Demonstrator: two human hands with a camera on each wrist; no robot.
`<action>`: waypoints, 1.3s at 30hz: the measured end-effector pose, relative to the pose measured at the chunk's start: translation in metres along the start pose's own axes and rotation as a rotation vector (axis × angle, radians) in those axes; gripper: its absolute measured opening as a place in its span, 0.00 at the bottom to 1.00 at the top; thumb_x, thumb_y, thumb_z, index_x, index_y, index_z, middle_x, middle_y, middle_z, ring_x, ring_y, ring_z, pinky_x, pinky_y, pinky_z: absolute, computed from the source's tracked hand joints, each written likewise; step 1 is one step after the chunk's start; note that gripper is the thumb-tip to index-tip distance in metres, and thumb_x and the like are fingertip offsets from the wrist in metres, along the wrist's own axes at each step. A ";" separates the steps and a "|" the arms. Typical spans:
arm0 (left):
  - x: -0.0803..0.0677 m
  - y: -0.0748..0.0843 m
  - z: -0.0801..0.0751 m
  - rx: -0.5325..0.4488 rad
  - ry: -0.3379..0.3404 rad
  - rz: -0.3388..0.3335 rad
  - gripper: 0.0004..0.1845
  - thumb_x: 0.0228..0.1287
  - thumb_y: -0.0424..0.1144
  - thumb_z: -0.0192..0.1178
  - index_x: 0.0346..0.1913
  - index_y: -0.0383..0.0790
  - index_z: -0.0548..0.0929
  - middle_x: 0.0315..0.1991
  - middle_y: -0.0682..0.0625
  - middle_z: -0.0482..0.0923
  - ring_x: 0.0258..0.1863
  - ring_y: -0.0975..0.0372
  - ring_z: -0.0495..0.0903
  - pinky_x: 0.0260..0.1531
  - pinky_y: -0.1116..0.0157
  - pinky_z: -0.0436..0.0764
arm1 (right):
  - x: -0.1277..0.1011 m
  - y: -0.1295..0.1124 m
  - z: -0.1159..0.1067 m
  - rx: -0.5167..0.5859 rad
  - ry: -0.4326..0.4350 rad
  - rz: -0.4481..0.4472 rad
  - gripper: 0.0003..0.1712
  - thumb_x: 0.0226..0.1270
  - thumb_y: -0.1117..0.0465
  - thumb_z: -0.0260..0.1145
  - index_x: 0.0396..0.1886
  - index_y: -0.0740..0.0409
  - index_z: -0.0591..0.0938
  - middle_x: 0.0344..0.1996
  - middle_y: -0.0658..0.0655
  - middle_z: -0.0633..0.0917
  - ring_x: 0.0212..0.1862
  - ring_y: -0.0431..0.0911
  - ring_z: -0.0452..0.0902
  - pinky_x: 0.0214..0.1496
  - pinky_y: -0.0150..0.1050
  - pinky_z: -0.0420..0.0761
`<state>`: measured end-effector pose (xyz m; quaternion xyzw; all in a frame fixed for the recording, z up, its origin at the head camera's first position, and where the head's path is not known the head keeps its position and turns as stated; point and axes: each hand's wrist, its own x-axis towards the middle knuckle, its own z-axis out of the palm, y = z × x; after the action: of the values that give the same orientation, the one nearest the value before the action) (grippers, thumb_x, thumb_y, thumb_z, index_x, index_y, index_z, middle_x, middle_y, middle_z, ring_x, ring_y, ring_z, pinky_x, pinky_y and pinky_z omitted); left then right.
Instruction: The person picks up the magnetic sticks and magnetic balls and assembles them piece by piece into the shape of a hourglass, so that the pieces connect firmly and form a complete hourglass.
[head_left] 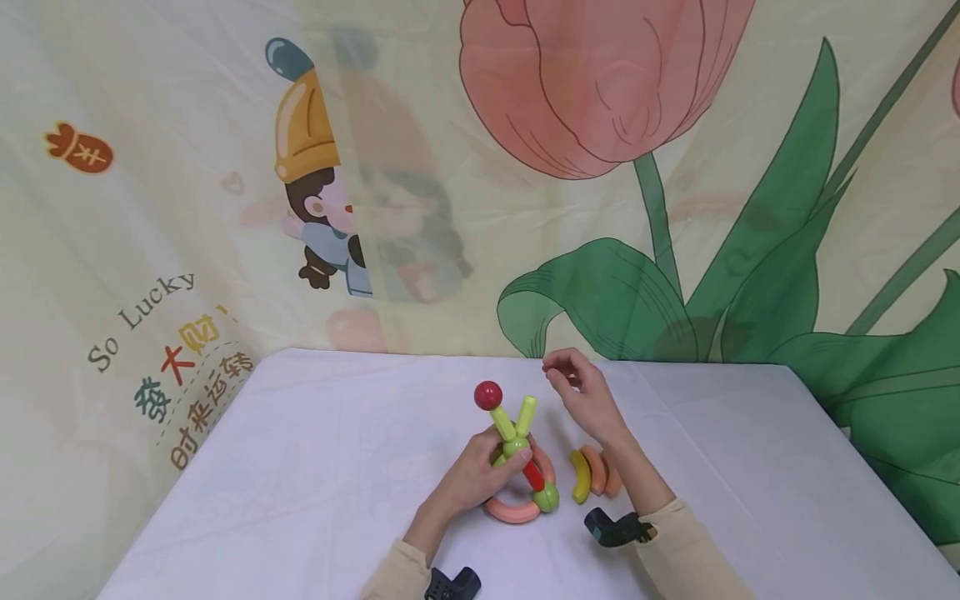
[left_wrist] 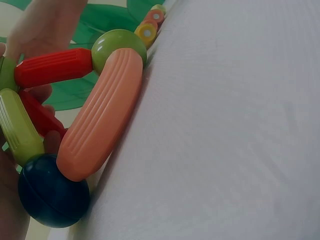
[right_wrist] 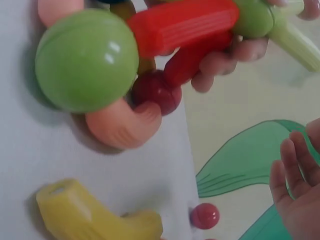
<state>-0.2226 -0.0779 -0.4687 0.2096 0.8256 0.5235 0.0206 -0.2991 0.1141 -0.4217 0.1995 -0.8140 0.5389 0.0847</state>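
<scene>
fingers of the left hand (head_left: 480, 473) grip the figure (head_left: 516, 447), its rods (head_left: 533, 476) and balls (head_left: 488, 395) already joined; right hand (head_left: 587, 402) fingers are loosely bent, seemingly empty, though small in view. behind these, yellow piece (head_left: 581, 477) and orange pieces (head_left: 596, 468) lie unjoined.

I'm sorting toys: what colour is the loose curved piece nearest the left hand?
That piece is yellow, clearest in the right wrist view.
</scene>
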 end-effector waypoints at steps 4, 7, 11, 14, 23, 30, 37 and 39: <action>0.001 -0.001 0.001 -0.002 -0.005 0.001 0.18 0.67 0.53 0.51 0.51 0.46 0.76 0.43 0.56 0.78 0.44 0.67 0.77 0.51 0.66 0.77 | 0.002 0.010 -0.006 -0.001 0.024 0.052 0.11 0.70 0.61 0.57 0.49 0.58 0.76 0.44 0.59 0.81 0.48 0.47 0.76 0.51 0.42 0.72; 0.000 -0.001 0.001 -0.006 -0.006 -0.002 0.17 0.67 0.54 0.51 0.50 0.48 0.76 0.43 0.56 0.78 0.44 0.67 0.77 0.51 0.67 0.77 | 0.004 0.017 -0.011 -0.020 0.040 0.091 0.11 0.69 0.61 0.57 0.49 0.57 0.75 0.45 0.58 0.81 0.49 0.47 0.74 0.53 0.43 0.72; 0.000 0.000 0.000 -0.008 -0.005 -0.009 0.16 0.67 0.54 0.51 0.50 0.50 0.77 0.43 0.56 0.78 0.44 0.67 0.77 0.51 0.67 0.77 | 0.008 0.026 -0.017 -0.065 0.061 0.130 0.13 0.68 0.62 0.57 0.51 0.57 0.74 0.47 0.59 0.79 0.50 0.50 0.73 0.55 0.45 0.72; 0.000 0.000 0.001 -0.004 -0.004 -0.009 0.16 0.67 0.54 0.51 0.50 0.49 0.77 0.43 0.56 0.78 0.43 0.67 0.76 0.50 0.67 0.77 | 0.011 0.033 -0.020 -0.109 0.070 0.153 0.14 0.68 0.63 0.56 0.52 0.57 0.74 0.48 0.60 0.79 0.50 0.51 0.72 0.54 0.45 0.72; 0.000 0.001 0.001 0.005 -0.001 -0.003 0.16 0.68 0.53 0.51 0.50 0.49 0.76 0.42 0.56 0.78 0.42 0.67 0.76 0.49 0.67 0.77 | 0.020 0.046 -0.028 -0.212 0.100 0.182 0.15 0.66 0.64 0.54 0.51 0.62 0.74 0.48 0.63 0.78 0.50 0.53 0.72 0.51 0.44 0.74; 0.001 0.002 0.003 0.018 0.003 0.011 0.19 0.67 0.53 0.51 0.51 0.44 0.77 0.41 0.55 0.78 0.40 0.67 0.75 0.46 0.69 0.77 | 0.024 0.059 -0.032 -0.361 0.048 0.206 0.20 0.67 0.64 0.53 0.57 0.67 0.72 0.56 0.68 0.73 0.59 0.59 0.67 0.60 0.54 0.70; 0.002 0.003 0.003 0.010 -0.002 0.009 0.20 0.68 0.53 0.51 0.51 0.43 0.77 0.41 0.55 0.78 0.41 0.68 0.76 0.48 0.68 0.78 | 0.022 0.068 -0.031 -0.451 0.001 0.274 0.22 0.66 0.65 0.55 0.59 0.65 0.72 0.54 0.68 0.73 0.55 0.59 0.69 0.57 0.54 0.74; 0.002 0.004 0.003 0.011 -0.001 0.010 0.20 0.68 0.53 0.51 0.51 0.43 0.77 0.42 0.55 0.78 0.41 0.68 0.76 0.49 0.68 0.78 | 0.021 0.069 -0.031 -0.454 -0.010 0.285 0.22 0.66 0.65 0.55 0.60 0.65 0.72 0.53 0.68 0.72 0.55 0.59 0.69 0.57 0.54 0.75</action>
<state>-0.2224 -0.0733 -0.4666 0.2139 0.8274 0.5189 0.0172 -0.3497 0.1611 -0.4601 0.0616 -0.9343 0.3481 0.0464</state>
